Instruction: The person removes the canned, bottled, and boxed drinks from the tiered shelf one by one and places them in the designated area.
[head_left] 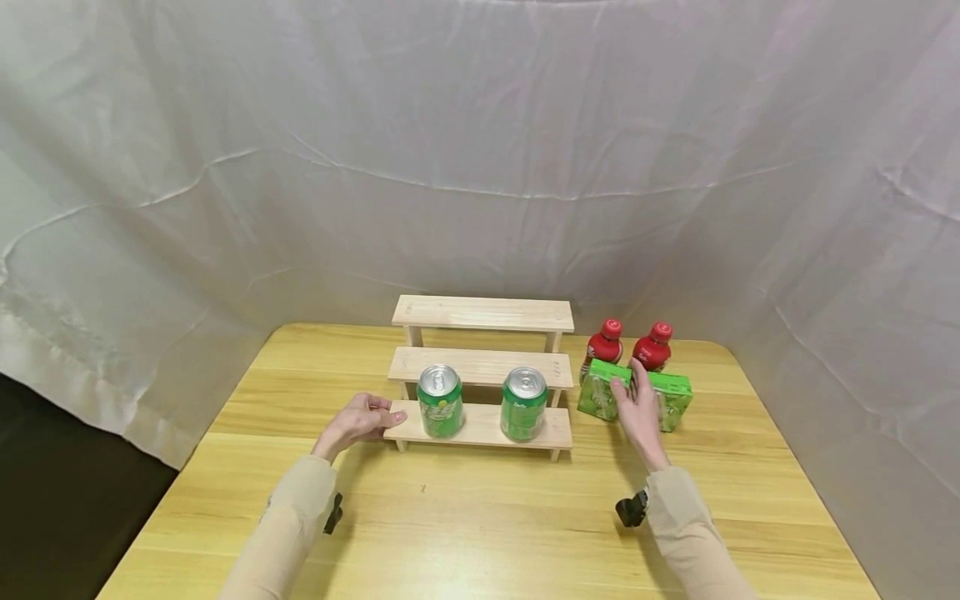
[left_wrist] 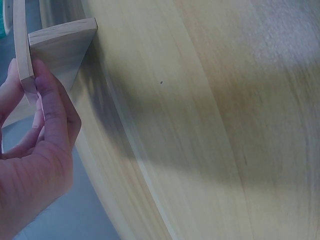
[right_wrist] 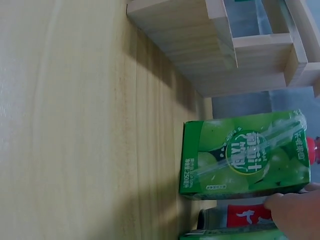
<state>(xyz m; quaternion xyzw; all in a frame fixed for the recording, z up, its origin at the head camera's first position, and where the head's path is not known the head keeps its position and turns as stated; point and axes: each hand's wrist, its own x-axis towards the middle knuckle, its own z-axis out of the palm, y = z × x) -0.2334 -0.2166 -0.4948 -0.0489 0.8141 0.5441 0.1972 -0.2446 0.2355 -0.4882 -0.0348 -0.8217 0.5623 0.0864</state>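
My left hand (head_left: pixel 362 419) pinches the left end of the lowest step of a three-step wooden stand (head_left: pixel 480 427), thumb on one face and fingers on the other. Two green soda cans, a left can (head_left: pixel 440 402) and a right can (head_left: pixel 523 405), stand upright on that step. To the right of the stand, my right hand (head_left: pixel 639 410) reaches between two green juice cartons, fingers extended. Its thumb is right at the side of the left carton (right_wrist: pixel 245 155); the front face of that carton is uncovered. Partly behind the hand is the right carton (head_left: pixel 672 398).
Behind the cartons stand two red-capped bottles, a left bottle (head_left: pixel 604 342) and a right bottle (head_left: pixel 652 347). The stand's middle step (head_left: pixel 480 365) and top step (head_left: pixel 482 312) rise toward the back. A pale curtain (head_left: pixel 480 167) surrounds the wooden table (head_left: pixel 480 525).
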